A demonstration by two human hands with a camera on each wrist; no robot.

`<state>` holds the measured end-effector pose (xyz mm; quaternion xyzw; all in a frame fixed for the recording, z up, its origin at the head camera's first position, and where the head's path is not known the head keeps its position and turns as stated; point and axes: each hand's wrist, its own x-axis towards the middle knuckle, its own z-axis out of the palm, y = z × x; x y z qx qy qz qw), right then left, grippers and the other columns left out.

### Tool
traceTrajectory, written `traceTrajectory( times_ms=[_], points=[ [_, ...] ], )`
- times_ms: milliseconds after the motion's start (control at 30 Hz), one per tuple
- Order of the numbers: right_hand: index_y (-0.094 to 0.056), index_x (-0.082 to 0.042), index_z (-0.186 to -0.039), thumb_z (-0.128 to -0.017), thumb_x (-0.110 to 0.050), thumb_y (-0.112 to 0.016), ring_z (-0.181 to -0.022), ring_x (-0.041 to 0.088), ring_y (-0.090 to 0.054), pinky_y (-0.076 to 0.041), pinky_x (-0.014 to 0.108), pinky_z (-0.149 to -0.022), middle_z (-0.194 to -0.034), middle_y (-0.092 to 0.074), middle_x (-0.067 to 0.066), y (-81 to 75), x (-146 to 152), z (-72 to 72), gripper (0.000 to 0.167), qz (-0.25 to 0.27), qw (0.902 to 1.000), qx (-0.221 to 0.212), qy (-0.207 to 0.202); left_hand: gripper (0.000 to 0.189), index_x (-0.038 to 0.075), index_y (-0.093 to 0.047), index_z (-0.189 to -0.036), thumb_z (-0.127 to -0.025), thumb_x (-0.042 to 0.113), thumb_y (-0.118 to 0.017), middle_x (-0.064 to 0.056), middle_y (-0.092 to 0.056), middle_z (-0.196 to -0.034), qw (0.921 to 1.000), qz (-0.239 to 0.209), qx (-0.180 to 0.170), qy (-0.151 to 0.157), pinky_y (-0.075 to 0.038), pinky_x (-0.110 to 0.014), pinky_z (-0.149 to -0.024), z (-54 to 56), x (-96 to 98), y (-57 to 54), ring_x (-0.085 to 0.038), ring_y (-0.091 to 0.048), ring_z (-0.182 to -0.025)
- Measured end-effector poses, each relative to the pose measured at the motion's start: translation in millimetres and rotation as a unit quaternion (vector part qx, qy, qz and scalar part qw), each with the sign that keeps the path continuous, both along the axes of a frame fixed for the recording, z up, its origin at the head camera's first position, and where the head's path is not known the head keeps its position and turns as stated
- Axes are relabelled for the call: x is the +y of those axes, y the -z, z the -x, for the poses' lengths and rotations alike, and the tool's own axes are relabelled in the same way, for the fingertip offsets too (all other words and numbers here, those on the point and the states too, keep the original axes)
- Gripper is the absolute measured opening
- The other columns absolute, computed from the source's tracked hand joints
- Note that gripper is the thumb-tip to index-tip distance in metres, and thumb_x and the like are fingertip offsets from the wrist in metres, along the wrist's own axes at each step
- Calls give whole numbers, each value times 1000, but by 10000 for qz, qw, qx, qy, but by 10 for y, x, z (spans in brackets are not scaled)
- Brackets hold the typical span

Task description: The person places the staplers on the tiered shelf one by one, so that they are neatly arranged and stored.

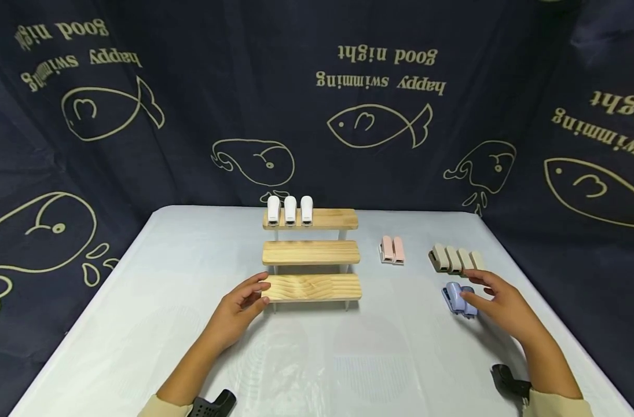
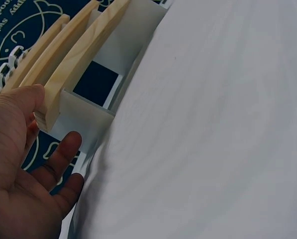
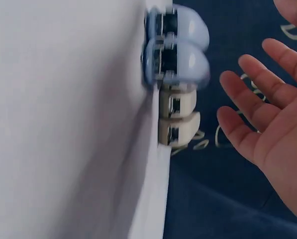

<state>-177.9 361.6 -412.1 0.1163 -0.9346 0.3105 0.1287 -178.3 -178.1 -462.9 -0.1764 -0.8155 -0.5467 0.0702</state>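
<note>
A three-tier wooden display shelf (image 1: 311, 253) stands on the table, with three white mini staplers (image 1: 290, 211) on its top board. My left hand (image 1: 238, 310) holds the left end of the lowest board (image 2: 83, 62), thumb against the wood and the other fingers spread. Over at the right, my right hand (image 1: 501, 304) hovers by two blue mini staplers (image 1: 454, 297), its fingers apart and a gap to them in the right wrist view. Just beyond lie several beige mini staplers (image 1: 454, 259) in a row. Two pink mini staplers (image 1: 392, 249) lie between these and the shelf.
A white cloth (image 1: 369, 370) covers the table. Dark blue curtains (image 1: 296, 104) with fish drawings hang behind it and at both sides. The shelf's middle board (image 1: 311, 252) is bare. Black straps (image 1: 212, 405) sit on the wrists.
</note>
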Motion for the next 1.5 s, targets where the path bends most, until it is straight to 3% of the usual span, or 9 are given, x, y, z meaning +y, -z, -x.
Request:
traceTrajectory(
  times_ms=[133,333,533,633,767,1000,1267,1500],
  points=[
    [-55,2,-133,-92,-14,-73,-108,-7,-47,-41,12,-81,-128,-58,27,68,129,-31,47,126,9997,-187,-32,35,9,-65,-127,-97,24,-68,-3,-48,-149,10000,23,-37,67,-48,-27,-98,4,20,3,-23,-53,-126],
    [-52,4,-136,-92,-13,-73,-110,24,-58,-46,14,-80,-132,-55,26,166,201,-10,51,233,9982,-529,-152,34,9,-65,-127,-96,24,-69,0,-48,-149,9999,91,-69,-26,-50,-28,-96,-16,7,1,-20,-56,-121],
    [-47,8,-139,-89,-9,-76,-105,-8,-51,-49,14,-77,-134,-52,29,254,260,12,60,523,9948,-773,-412,34,9,-65,-127,-96,24,-68,1,-48,-149,9999,118,-18,-47,-49,-24,-96,-9,-11,5,-21,-56,-122],
    [-45,9,-140,-88,-6,-76,-104,-10,-50,-50,15,-76,-132,-53,29,283,279,0,63,619,9930,-856,-529,34,7,-66,-127,-96,21,-68,-2,-49,-148,9999,84,54,-26,-49,-23,-96,-7,-11,2,-25,-55,-123],
    [-43,9,-141,-87,-6,-76,-103,-4,-53,-51,16,-75,-127,-55,30,299,281,-27,65,560,9923,-971,-526,33,6,-65,-127,-96,20,-68,-4,-49,-148,9999,97,72,15,-49,-24,-95,-15,-4,-4,-25,-55,-123],
    [-39,8,-145,-89,-12,-77,-110,19,-57,-49,16,-81,-129,-55,31,274,265,-25,71,147,9918,-1192,-441,33,8,-65,-127,-96,21,-69,-2,-49,-149,10000,74,-33,-21,-48,-22,-95,-12,8,-35,-21,-56,-122],
    [-36,6,-146,-87,-12,-77,-107,28,-57,-47,17,-79,-122,-59,28,286,267,-30,73,-172,9909,-1213,-552,34,8,-65,-127,-96,21,-69,-1,-48,-149,10000,-8,-38,35,-48,-23,-96,-18,9,-18,-22,-55,-122],
    [-40,6,-143,-86,-4,-75,-107,29,-58,-46,15,-80,-120,-61,29,300,260,-25,67,-396,9934,-927,-538,34,8,-65,-127,-96,21,-69,-3,-48,-149,10000,3,13,40,-48,-23,-98,-6,1,4,-22,-54,-125]
  ],
)
